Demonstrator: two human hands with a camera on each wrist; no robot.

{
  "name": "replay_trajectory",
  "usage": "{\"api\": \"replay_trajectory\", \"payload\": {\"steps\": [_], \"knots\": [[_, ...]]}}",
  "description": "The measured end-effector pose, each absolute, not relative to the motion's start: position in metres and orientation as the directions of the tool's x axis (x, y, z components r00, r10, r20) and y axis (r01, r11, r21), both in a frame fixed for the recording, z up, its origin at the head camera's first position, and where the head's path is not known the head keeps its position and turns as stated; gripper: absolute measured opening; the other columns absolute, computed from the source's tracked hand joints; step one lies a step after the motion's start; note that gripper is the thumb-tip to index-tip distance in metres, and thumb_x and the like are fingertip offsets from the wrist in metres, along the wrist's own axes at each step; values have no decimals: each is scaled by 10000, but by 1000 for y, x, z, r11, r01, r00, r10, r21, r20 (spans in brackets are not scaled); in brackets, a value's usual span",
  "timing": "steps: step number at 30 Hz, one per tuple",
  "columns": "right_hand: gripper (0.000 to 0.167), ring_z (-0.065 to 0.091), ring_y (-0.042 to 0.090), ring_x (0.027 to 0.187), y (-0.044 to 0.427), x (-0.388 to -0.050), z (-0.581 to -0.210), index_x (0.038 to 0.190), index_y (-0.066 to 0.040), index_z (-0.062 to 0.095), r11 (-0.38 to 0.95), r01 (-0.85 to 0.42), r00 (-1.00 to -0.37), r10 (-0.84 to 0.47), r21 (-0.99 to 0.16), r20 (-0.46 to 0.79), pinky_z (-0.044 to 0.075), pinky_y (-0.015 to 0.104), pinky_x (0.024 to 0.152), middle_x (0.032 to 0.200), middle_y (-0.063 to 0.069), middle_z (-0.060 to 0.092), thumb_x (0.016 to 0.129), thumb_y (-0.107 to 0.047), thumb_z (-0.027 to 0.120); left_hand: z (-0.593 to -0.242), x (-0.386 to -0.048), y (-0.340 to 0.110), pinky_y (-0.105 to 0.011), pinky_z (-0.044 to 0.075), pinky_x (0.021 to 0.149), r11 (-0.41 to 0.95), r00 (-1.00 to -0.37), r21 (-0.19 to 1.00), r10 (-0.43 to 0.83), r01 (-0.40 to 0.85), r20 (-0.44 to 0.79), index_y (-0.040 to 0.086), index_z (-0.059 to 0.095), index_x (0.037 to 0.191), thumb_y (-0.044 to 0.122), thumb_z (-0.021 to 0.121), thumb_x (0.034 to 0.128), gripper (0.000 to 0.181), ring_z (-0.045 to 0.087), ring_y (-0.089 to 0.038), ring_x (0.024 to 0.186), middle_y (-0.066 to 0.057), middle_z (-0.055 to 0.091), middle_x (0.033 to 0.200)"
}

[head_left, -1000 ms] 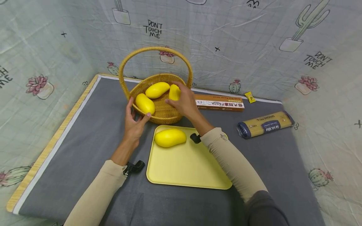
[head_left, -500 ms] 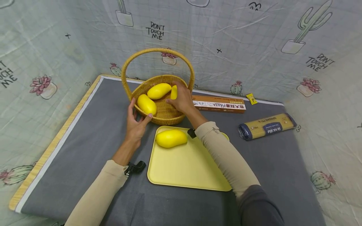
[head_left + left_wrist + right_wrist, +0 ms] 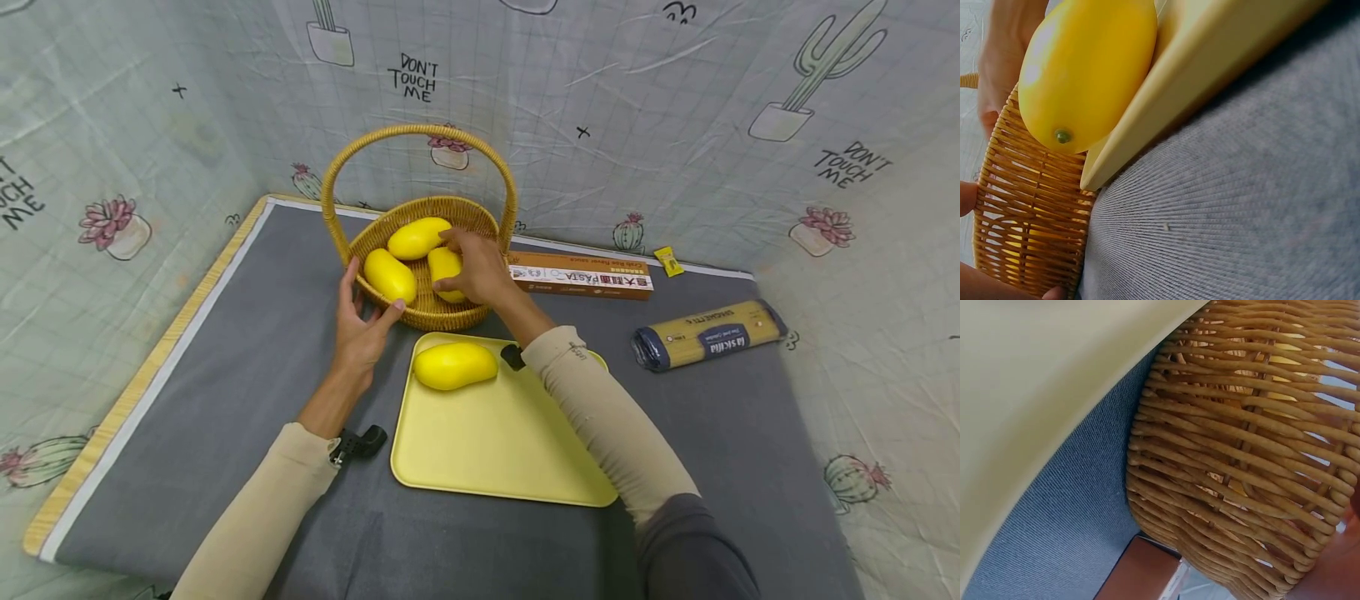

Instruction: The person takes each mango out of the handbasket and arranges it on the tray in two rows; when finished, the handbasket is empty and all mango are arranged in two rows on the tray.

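Observation:
In the head view a wicker basket (image 3: 438,310) with a tall hoop handle stands at the back of the table. Two yellow mangoes lie in its left part, one mango (image 3: 418,239) behind the other mango (image 3: 389,276). My left hand (image 3: 358,333) holds the basket's front-left rim, thumb and fingers spread along it. Inside the basket, my right hand (image 3: 480,265) grips a third mango (image 3: 446,271) between thumb and fingers. Another mango (image 3: 454,366) lies on a pale yellow tray (image 3: 495,450) in front; the left wrist view shows this mango (image 3: 1088,75) close up.
A brown pasta box (image 3: 585,275) lies right of the basket, against the back wall. Farther right are a spaghetti pack (image 3: 707,335) and a small yellow packet (image 3: 667,261). Printed cloth walls border the grey-covered table (image 3: 247,358).
My right hand has brought its mango from the basket's right side toward the middle and front, lower among the others. The left hand stays on the rim.

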State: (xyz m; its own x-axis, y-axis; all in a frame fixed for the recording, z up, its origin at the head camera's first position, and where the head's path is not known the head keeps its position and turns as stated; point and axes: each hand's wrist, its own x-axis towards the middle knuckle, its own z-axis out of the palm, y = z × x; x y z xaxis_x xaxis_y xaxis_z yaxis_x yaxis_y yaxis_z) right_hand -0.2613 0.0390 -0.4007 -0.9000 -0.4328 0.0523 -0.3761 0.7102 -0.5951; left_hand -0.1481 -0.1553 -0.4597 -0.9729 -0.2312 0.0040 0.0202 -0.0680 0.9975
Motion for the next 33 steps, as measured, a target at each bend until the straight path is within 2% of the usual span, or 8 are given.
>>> {"api": "replay_trajectory", "payload": {"steps": [5,13,19,28,33], "knots": [[790,592,286,1334,40,-261,-399,1528,-126,573,692,-395,-864,-503,-605,-11,511,439,1146,1436,118,637,840,-262,937,-459,-148,-154,-488,250,1352,-66,-973,998,-232,22,6,360,160,1711,107,748,998,958,78,-215,1673,155,58,1783],[754,571,299,1401,44,-259,-395,1512,-106,593,743,-399,-843,-527,-538,-103,506,443,1164,1527,85,618,868,-335,912,-458,-147,-154,-494,242,1354,-73,-973,997,-231,27,10,353,156,1713,112,750,998,960,71,-221,1675,152,58,1785],[753,583,294,1393,46,-258,-397,1507,-119,609,740,-445,-832,-550,-504,-74,495,443,1175,1513,86,633,856,-334,921,-457,-146,-155,-494,233,1357,-77,-973,997,-231,22,3,362,148,1713,108,748,998,967,64,-210,1677,160,49,1785],[730,580,298,1393,51,-252,-390,1507,-116,609,721,-455,-832,-553,-523,-39,481,448,1181,1536,84,614,863,-260,920,-458,-146,-155,-487,237,1357,-73,-973,997,-232,16,-2,370,151,1711,117,745,1002,958,55,-202,1677,155,40,1786],[736,604,286,1343,55,-247,-383,1520,-137,598,709,-453,-838,-545,-541,-12,514,444,1125,1538,76,609,866,-249,917,-458,-147,-155,-480,236,1358,-72,-973,997,-230,14,-3,373,146,1710,113,745,1002,963,55,-205,1677,148,34,1787]]}}
